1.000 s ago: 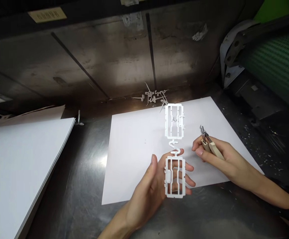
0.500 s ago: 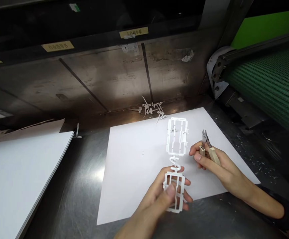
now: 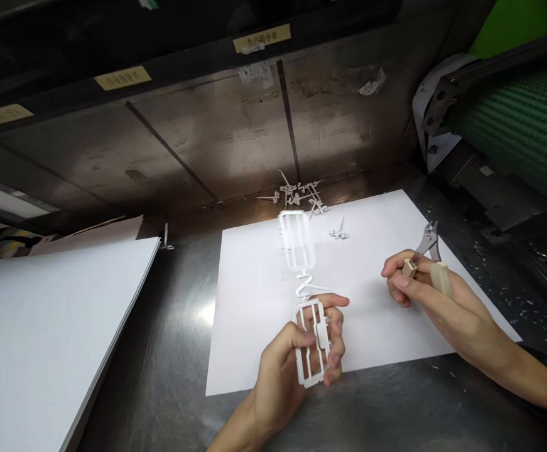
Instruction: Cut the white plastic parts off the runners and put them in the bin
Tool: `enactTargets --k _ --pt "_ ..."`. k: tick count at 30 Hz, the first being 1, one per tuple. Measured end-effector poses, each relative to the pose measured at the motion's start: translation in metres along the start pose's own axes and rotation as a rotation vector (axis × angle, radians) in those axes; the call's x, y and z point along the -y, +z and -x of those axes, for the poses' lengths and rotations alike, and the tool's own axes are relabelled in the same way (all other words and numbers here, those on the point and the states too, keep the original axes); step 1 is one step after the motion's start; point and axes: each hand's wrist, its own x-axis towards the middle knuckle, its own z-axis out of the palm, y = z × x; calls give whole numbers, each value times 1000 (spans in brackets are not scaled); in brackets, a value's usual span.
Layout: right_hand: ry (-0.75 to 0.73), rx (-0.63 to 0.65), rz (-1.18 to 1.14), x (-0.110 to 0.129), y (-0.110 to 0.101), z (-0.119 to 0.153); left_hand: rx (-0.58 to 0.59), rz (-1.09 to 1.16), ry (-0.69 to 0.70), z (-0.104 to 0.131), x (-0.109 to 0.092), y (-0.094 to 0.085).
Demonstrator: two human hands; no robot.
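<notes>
My left hand [image 3: 285,358] grips the lower frame of a white plastic part [image 3: 323,336], thumb on top and fingers behind and along its right side. The part has two rectangular frames joined by a curved link; the upper frame extends away over a white sheet [image 3: 254,314] and looks blurred. To the right, my right hand [image 3: 443,301] holds nippers [image 3: 441,276] with pale handles, their metal jaws spread and pointing up, apart from the white part. A small white scrap [image 3: 338,233] lies on the sheet between the upper frame and the nippers.
Several white plastic scraps [image 3: 296,193] are piled behind the sheet, near the metal back wall [image 3: 235,138]. A stack of white sheets [image 3: 56,333] lies at left. A green conveyor belt [image 3: 527,125] stands at the upper right. Small bits dot the metal table [image 3: 160,376].
The white part has turned and its upper frame has swung left. My right hand has shifted right with the nippers, now tilted differently. The small scrap on the sheet now shows. The view has shifted.
</notes>
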Motion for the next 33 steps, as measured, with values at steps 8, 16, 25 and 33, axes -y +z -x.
enactTargets --k 8,16,25,33 --pt "30 8 64 3 0 5 1 39 -92 -8 -2 1" --pt "40 39 127 7 4 7 -21 26 -150 -7 -2 -2" --pt "67 38 108 6 10 7 -75 -150 -144 -7 -1 7" --pt "61 4 116 15 15 8 -70 -134 -73 -2 2 -1"
